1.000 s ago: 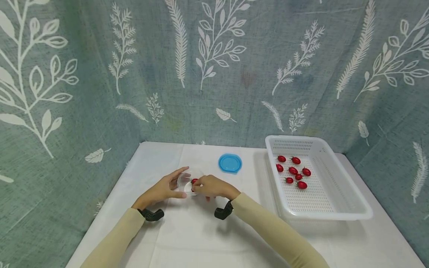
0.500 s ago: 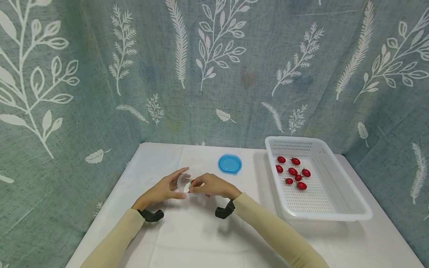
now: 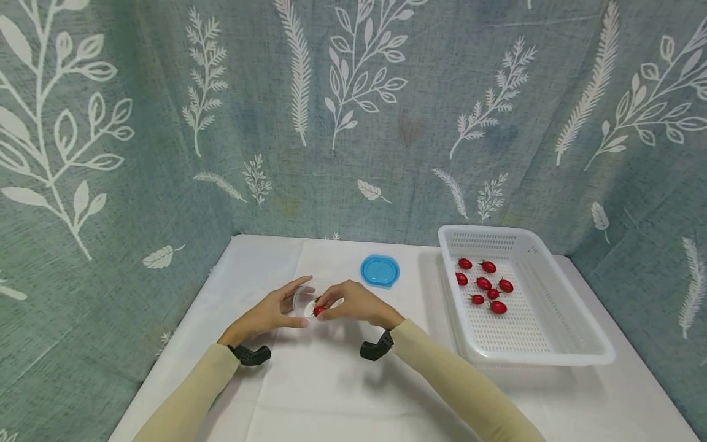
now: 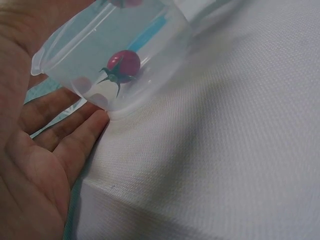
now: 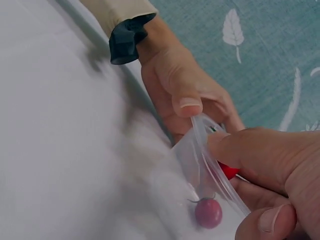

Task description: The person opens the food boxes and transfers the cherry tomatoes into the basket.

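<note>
My left hand (image 3: 270, 312) holds a small clear plastic tub (image 3: 301, 299) with thumb on the near side and fingers round the far side. My right hand (image 3: 356, 302) is at the tub's mouth, pinching a red cherry tomato (image 5: 229, 170) between thumb and fingers, right at the rim. Another cherry tomato (image 4: 125, 63) with a green calyx lies inside on the tub's bottom, seen through the wall in both wrist views. Part of the held tomato is hidden behind the right thumb and the rim.
A blue lid (image 3: 380, 271) lies flat on the white table behind the tub. To the right stands a white perforated basket (image 3: 552, 319) with several cherry tomatoes (image 3: 498, 307) in its left part. A patterned cloth (image 3: 353, 153) hangs behind the table.
My right hand has shifted slightly up and back within the tub's mouth, and a red tomato shows more plainly at its fingertips. My left hand and the tub have stayed in place.
</note>
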Motion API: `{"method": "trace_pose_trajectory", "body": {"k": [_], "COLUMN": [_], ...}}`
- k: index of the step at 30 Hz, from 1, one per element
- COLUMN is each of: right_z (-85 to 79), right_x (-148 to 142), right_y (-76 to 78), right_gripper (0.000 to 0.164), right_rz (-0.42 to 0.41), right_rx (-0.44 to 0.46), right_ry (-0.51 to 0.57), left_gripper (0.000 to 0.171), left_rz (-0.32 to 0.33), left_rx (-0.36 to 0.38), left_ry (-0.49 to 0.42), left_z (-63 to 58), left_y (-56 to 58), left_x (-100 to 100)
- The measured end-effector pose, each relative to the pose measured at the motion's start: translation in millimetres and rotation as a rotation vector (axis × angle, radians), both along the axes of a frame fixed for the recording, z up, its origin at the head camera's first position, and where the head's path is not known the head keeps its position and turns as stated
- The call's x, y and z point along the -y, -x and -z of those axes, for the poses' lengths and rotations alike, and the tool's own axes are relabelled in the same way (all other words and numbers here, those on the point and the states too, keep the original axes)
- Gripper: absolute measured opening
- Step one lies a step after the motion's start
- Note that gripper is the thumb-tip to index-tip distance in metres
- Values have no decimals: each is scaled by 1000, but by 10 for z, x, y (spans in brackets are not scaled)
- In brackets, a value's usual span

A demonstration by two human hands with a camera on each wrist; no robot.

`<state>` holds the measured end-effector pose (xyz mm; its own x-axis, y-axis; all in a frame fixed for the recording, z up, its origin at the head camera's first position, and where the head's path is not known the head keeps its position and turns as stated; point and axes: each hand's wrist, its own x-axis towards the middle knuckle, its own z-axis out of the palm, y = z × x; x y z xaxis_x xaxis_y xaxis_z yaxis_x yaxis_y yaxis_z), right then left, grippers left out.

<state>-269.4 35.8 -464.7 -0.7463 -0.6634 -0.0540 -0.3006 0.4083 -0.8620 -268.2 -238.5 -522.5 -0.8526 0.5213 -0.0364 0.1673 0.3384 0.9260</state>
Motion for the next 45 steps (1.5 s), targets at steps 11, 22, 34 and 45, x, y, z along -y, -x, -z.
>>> {"method": "trace_pose_trajectory", "body": {"k": [11, 22, 34, 45], "right_z": [-154, -391, -527, -603], "right_x": [-257, -546, -881, -1221], "right_y": [-19, -28, -8, -36], "right_gripper": [25, 20, 19, 27], "right_rz": [68, 137, 241, 300], "right_rx": [-123, -156, -170, -180], "right_ry": [-21, -29, -32, -33], "left_gripper": [102, 103, 104, 103], "left_rz": [-27, -44, -18, -14], "left_rx": [8, 19, -2, -1], "left_ry": [34, 36, 18, 25], "left_z": [-35, -10, -7, -31], "left_y": [26, 16, 18, -9], "left_x": [-52, -54, -29, -16]}}
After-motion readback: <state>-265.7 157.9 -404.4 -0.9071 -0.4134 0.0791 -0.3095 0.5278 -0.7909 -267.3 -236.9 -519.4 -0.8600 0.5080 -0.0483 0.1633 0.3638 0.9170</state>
